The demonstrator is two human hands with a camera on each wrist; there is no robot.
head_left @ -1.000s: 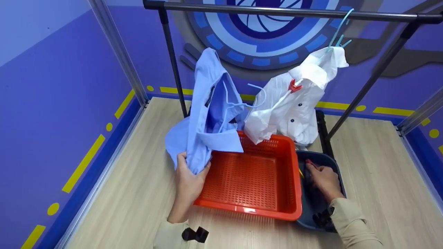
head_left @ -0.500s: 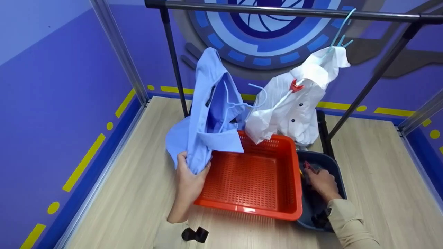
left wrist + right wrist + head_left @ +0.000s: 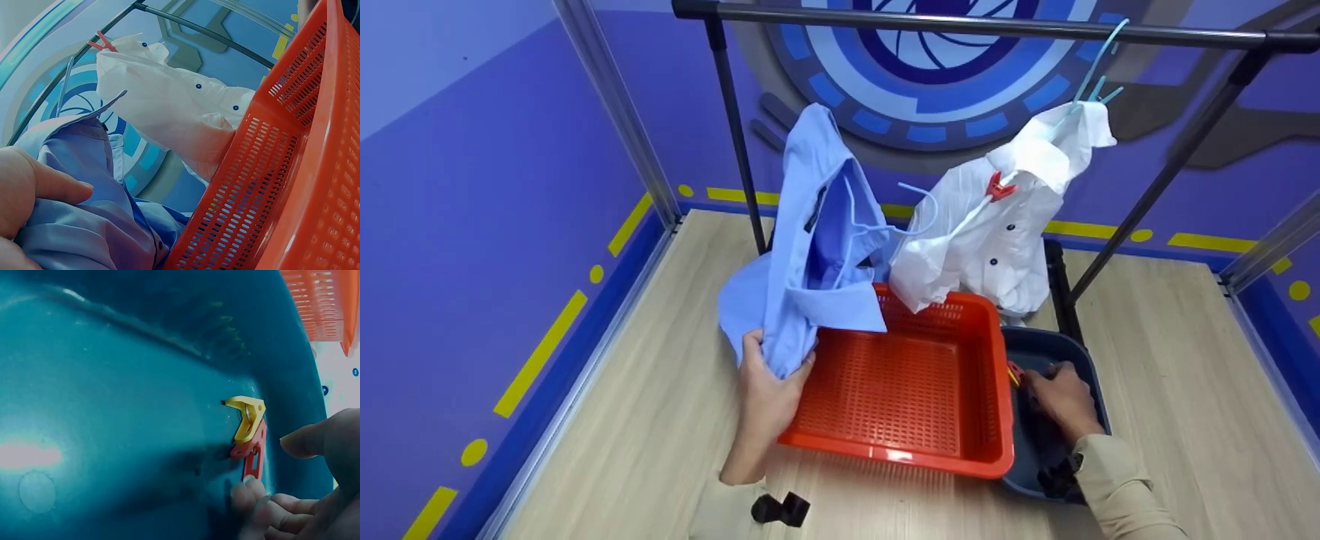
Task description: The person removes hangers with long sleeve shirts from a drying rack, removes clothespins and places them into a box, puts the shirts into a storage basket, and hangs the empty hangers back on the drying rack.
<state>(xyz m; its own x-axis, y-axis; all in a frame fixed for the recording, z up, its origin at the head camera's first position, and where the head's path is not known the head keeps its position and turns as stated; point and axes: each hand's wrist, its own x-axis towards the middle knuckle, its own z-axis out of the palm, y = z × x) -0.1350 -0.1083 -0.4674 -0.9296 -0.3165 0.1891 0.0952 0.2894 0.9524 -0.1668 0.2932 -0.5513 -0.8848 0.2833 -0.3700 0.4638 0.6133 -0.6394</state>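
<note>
My left hand (image 3: 771, 390) grips the lower part of a light blue shirt (image 3: 795, 262), which has a blue hanger (image 3: 934, 217) inside its collar opening. In the left wrist view, the thumb lies over the shirt's folded cloth. My right hand (image 3: 1065, 397) is down in a dark blue-grey basin (image 3: 1020, 472). Seen from the right wrist, its fingertips are at the end of a red clothespin (image 3: 254, 464), with the thumb held apart. A yellow clothespin (image 3: 247, 419) lies against the red one by the basin wall.
A red perforated basket (image 3: 1005, 420) stands between my hands, overlapping the basin. Behind it, a white shirt (image 3: 1012, 240) with a red clip (image 3: 1000, 187) hangs from a dark rack rail (image 3: 930, 20). Walls border the wooden surface (image 3: 1177, 375).
My right hand has shifted slightly within the basin, and the red clothespin has come down and left beside the yellow one. The left hand and blue shirt have stayed in place.
</note>
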